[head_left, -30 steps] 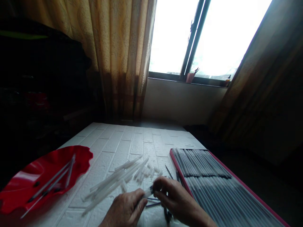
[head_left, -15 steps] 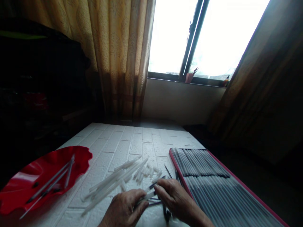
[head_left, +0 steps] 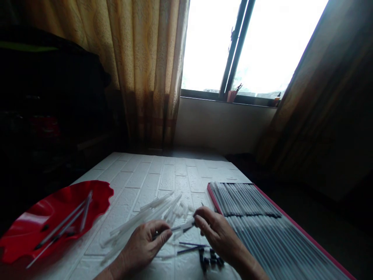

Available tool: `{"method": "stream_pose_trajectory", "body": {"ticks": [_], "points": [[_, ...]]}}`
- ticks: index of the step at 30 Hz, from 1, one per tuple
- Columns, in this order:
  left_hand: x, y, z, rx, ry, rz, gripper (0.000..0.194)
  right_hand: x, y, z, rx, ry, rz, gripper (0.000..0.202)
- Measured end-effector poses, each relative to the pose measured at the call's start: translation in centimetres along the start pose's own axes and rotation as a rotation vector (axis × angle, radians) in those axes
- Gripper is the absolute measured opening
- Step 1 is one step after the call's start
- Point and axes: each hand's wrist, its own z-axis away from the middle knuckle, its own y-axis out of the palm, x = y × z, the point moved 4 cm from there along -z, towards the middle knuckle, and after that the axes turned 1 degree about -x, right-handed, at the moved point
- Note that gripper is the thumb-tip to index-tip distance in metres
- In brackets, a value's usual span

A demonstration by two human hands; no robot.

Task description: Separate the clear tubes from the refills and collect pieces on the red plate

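Note:
My left hand (head_left: 147, 243) is closed, thumb and forefinger pinching one end of a slim, translucent pen (head_left: 183, 227). At the other end of it the fingers of my right hand (head_left: 214, 229) are pinched together. Under and beside my right hand lie thin dark refills (head_left: 190, 249) and several small black pen parts (head_left: 212, 259). Clear pen barrels (head_left: 145, 217) are heaped beyond my left hand. Short clear pieces (head_left: 181, 210), perhaps caps, lie just past the pen.
On the right stands a red-edged box (head_left: 214, 196) packed with rows of pens (head_left: 262, 237). A red wavy-rimmed dish (head_left: 29, 217) on the left holds a few pens. The white brick-patterned table (head_left: 163, 167) reaches toward the window wall. A pink cup (head_left: 231, 96) is on the sill.
Both hands have lifted slightly and spread apart, my left going leftward, with the pen stretched between them. More of the black parts and dark refills below now show.

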Motion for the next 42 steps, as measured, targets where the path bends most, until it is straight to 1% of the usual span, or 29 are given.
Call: {"method": "stream_pose_trajectory", "body": {"ticks": [1,2,4,7,9,11,14,15,17,18,20,21,22,24,27,28,30,32,33,36,38,40,42], "points": [[0.0,-0.1,0.0,-0.009,0.007,-0.016,0.030,0.2,0.0,0.1,-0.010,-0.026,0.006,0.030],[-0.1,-0.1,0.1,-0.016,0.021,-0.036,0.029,0.5,0.1,0.2,-0.005,-0.056,0.011,0.031],[-0.4,0.1,0.3,-0.019,0.064,-0.073,0.026,1.1,0.8,0.4,0.047,-0.115,0.036,0.036],[-0.8,0.4,0.7,-0.007,0.137,-0.096,0.020,1.5,2.0,0.7,0.154,-0.163,0.130,0.024],[-0.7,-0.1,0.7,-0.030,0.160,-0.118,0.016,1.3,2.1,0.8,0.166,-0.164,0.189,0.017],[-0.2,-1.4,0.4,-0.100,0.148,-0.158,0.016,0.9,1.5,0.6,0.109,-0.142,0.234,0.016],[1.0,-4.3,-0.2,-0.259,0.067,-0.219,0.018,0.0,-0.1,0.3,0.013,-0.062,0.257,0.021],[1.3,-5.2,-0.3,-0.280,0.042,-0.242,0.018,-0.2,-0.5,0.2,-0.010,-0.036,0.244,0.023],[1.6,-5.9,-0.3,-0.227,0.053,-0.291,0.015,-0.4,-0.9,0.1,-0.047,-0.010,0.188,0.026],[1.6,-5.9,-0.3,-0.176,0.082,-0.324,0.015,-0.5,-0.9,0.1,-0.063,-0.008,0.151,0.026],[1.4,-5.1,0.0,-0.066,0.157,-0.404,0.026,-0.4,-0.7,0.1,-0.084,-0.020,0.088,0.024],[1.2,-4.6,0.2,-0.028,0.184,-0.448,0.031,-0.3,-0.5,0.1,-0.091,-0.026,0.070,0.023],[1.1,-4.1,0.3,-0.005,0.197,-0.489,0.034,-0.3,-0.4,0.1,-0.097,-0.027,0.064,0.023],[0.9,-3.4,0.6,0.009,0.188,-0.562,0.032,-0.4,-0.2,0.0,-0.112,-0.020,0.079,0.024],[0.9,-3.0,0.6,-0.005,0.157,-0.604,0.027,-0.3,-0.1,-0.1,-0.139,-0.029,0.107,0.035],[0.8,-3.0,0.5,-0.016,0.158,-0.582,0.027,-0.3,-0.1,-0.1,-0.142,-0.034,0.108,0.038],[0.8,-3.3,0.3,-0.078,0.159,-0.465,0.024,-0.1,0.1,0.0,-0.134,-0.032,0.098,0.041],[0.9,-3.6,0.0,-0.153,0.104,-0.262,0.015,0.2,0.6,0.1,-0.112,-0.028,0.075,0.039],[1.1,-3.6,-0.2,-0.177,0.049,-0.124,0.015,0.3,0.9,0.2,-0.098,-0.037,0.066,0.039],[1.9,-3.1,-0.5,-0.214,-0.159,0.376,0.034,0.9,2.3,0.4,-0.036,-0.091,0.082,0.037],[2.2,-2.5,-0.5,-0.243,-0.266,0.653,0.042,1.2,3.3,0.5,0.014,-0.129,0.134,0.037],[2.5,-2.0,-0.5,-0.254,-0.334,0.801,0.044,1.4,3.9,0.6,0.051,-0.167,0.185,0.036],[2.6,-1.7,-0.5,-0.249,-0.365,0.850,0.044,1.5,4.2,0.6,0.073,-0.184,0.207,0.036]]}}
